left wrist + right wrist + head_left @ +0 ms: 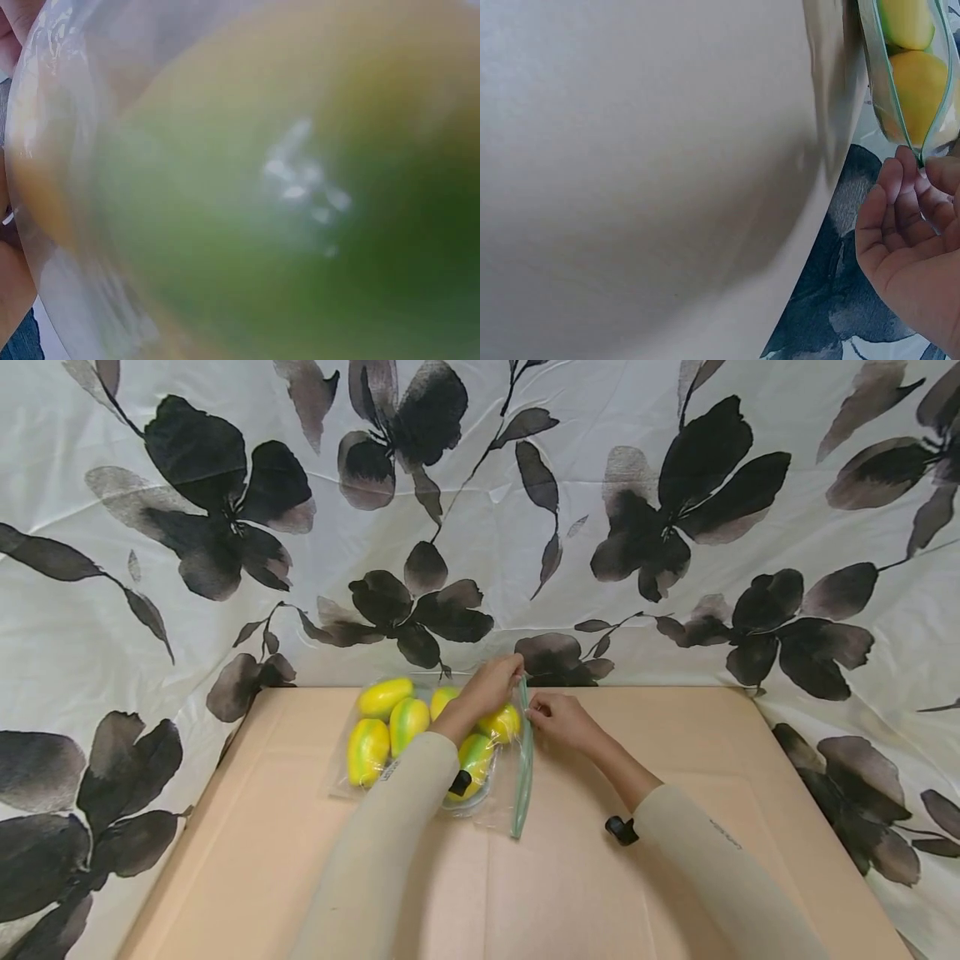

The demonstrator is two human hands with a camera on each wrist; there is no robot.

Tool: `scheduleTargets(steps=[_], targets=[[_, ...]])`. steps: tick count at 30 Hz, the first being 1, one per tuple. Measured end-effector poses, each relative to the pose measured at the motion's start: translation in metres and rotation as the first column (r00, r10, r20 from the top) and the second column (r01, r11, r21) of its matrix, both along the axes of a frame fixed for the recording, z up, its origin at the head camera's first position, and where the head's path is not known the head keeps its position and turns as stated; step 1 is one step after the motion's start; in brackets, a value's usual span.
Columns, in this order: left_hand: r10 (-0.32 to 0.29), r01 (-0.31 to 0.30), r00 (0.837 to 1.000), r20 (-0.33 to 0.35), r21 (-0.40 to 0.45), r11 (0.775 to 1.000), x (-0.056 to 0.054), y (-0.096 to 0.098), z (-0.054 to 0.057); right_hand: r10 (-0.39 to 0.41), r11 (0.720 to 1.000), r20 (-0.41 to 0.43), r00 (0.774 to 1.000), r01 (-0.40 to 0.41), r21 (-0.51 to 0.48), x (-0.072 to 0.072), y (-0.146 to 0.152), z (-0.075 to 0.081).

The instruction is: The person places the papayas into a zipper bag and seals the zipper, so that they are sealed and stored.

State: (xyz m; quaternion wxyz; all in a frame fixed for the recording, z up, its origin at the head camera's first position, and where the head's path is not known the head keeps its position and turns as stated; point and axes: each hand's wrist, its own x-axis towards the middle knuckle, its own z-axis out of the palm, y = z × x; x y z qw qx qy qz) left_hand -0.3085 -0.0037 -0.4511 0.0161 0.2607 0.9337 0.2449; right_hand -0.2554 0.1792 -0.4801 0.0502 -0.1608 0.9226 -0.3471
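Observation:
A clear zip bag (506, 814) with a green seal lies on the cardboard, holding several yellow-green mangoes (368, 752). My left hand (486, 691) reaches across the bag and pinches it near the far end of the seal. Close by on the right, my right hand (564, 720) pinches the seal's edge between thumb and fingers. In the right wrist view the two green seal lines part above the fingers (891, 176) and meet at the pinched corner. A blurred mango (300, 225) under clear plastic fills most of the left wrist view, with parts of a hand at its left edge.
The tan cardboard surface (675, 743) stretches below and to both sides of the bag. Behind it and along its sides hangs a white cloth (540, 527) with dark flowers. A small black device (621, 831) sits by the right wrist.

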Motion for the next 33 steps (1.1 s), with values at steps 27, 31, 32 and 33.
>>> scheduleTargets(steps=[27, 31, 32, 33], targets=[[0.038, -0.037, 0.999, -0.038, 0.03, 0.999, -0.003, 0.0, -0.003, 0.067, 0.997, 0.137, 0.988, -0.061, -0.043, 0.045, 0.012, -0.019], [0.035, -0.034, 0.999, -0.041, 0.027, 0.999, -0.003, 0.001, -0.004, 0.075, 0.997, 0.15, 0.986, -0.069, -0.045, 0.051, 0.014, -0.02], [0.033, -0.032, 0.999, -0.039, 0.026, 0.999, -0.004, 0.001, -0.004, 0.081, 0.996, 0.154, 0.985, -0.075, -0.047, 0.052, 0.015, -0.021], [0.032, -0.031, 0.999, -0.035, 0.026, 0.999, -0.004, 0.001, -0.004, 0.086, 0.996, 0.158, 0.984, -0.079, -0.048, 0.053, 0.016, -0.021]])
